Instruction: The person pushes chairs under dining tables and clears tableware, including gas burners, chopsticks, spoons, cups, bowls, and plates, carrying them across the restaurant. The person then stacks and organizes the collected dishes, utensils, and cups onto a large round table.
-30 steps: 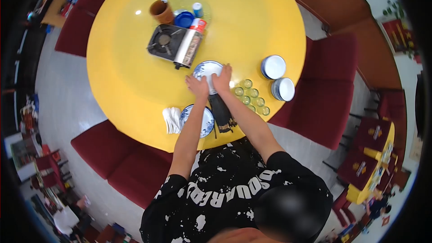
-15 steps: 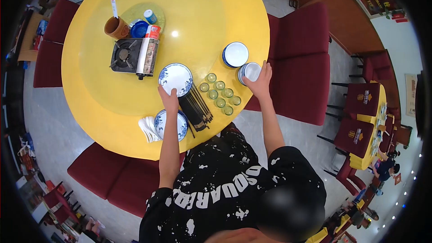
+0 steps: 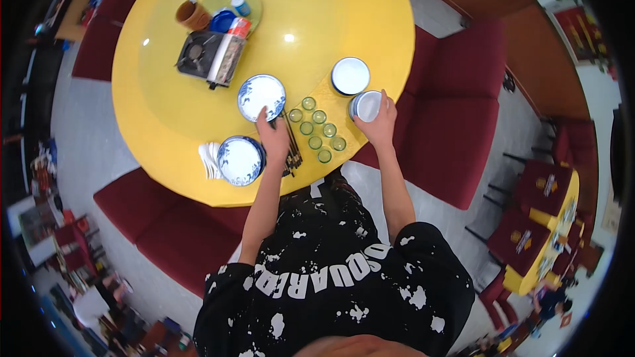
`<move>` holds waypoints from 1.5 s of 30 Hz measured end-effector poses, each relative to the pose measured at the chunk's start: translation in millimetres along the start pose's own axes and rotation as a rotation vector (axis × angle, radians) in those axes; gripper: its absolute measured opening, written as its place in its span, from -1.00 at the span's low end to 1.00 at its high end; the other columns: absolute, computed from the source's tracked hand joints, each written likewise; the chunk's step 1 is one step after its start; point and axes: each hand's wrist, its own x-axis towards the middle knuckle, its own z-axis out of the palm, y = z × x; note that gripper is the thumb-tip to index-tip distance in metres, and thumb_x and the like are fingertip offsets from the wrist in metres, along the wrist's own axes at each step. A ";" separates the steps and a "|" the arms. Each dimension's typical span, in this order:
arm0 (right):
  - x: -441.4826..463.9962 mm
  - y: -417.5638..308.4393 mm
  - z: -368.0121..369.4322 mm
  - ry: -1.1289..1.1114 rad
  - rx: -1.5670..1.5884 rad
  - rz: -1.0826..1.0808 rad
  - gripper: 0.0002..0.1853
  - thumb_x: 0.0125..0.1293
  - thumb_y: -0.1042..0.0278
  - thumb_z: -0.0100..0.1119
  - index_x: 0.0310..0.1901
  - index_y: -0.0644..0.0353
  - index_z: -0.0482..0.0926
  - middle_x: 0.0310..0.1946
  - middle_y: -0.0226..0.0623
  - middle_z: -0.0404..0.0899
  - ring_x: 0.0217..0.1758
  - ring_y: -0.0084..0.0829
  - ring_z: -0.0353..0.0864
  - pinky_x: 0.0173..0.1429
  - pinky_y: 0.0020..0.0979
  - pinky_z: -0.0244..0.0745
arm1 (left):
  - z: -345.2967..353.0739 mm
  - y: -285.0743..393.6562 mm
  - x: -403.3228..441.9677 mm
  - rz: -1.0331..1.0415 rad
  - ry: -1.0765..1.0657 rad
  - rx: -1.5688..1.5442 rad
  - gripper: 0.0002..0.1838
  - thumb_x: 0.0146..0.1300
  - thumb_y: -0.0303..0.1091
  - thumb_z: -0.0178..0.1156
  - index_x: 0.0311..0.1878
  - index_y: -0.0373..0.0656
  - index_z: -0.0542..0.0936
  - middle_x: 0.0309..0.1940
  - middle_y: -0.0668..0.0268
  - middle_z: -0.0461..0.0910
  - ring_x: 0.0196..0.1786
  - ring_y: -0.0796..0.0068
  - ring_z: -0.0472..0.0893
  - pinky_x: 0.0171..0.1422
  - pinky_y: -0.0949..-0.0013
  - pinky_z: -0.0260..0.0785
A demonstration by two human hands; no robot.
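My right hand (image 3: 379,124) is curled around a stack of small white bowls (image 3: 368,103), thumb on the near side and fingers along the right rim. My left hand (image 3: 274,139) is over the bundle of dark chopsticks (image 3: 293,149), fingers apart, fingertips at the lower edge of a blue-patterned white plate (image 3: 260,96). Whether they touch the plate is hard to tell. A stack of blue-patterned plates (image 3: 240,160) lies left of that wrist, with white spoons (image 3: 210,160) beside it. Several green-tinted glasses (image 3: 319,117) stand between my hands. Another white bowl stack (image 3: 350,75) stands beyond my right hand.
On the yellow round table (image 3: 317,0) are a portable gas stove (image 3: 198,55), a brown cup (image 3: 192,16), a blue bowl (image 3: 223,20) and a small can (image 3: 241,5). Maroon chairs (image 3: 450,112) stand against the right side and at the lower left (image 3: 172,225).
My left hand has shifted right from the plate's near edge to over the chopsticks. My right hand stays at the bowl stack. The whole view has turned slightly.
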 end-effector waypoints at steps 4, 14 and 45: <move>-3.1 -52.7 -1.9 0.009 0.087 -0.183 0.12 -0.15 0.10 0.58 0.43 0.31 0.16 0.31 0.20 0.24 0.39 0.15 0.22 0.45 0.04 0.20 | 1.4 -2.8 -14.4 -0.144 -0.027 -0.143 -0.52 0.33 -0.45 0.11 0.31 -0.33 0.40 0.22 0.01 0.48 0.22 0.23 0.50 0.35 0.28 0.31; 1.4 -211.2 174.9 -0.260 0.048 -0.528 0.12 -0.18 0.05 0.56 0.46 0.16 0.18 0.30 0.27 0.21 0.37 0.25 0.21 0.46 0.08 0.16 | -97.8 -17.4 -29.5 -0.097 0.226 -0.055 -0.75 0.36 -0.47 0.11 0.04 -0.32 0.61 -0.08 0.11 0.68 0.03 0.32 0.64 0.20 0.32 0.44; 17.4 -209.3 89.1 -0.208 0.005 -0.283 -0.48 0.09 0.21 0.34 0.09 0.29 0.60 -0.03 0.11 0.57 0.01 0.02 0.61 0.10 -0.16 0.54 | -260.8 -244.6 -12.0 -0.457 0.150 0.256 -0.75 0.39 -0.25 0.17 -0.13 -0.30 0.58 -0.35 0.05 0.68 -0.29 0.11 0.67 -0.13 0.14 0.49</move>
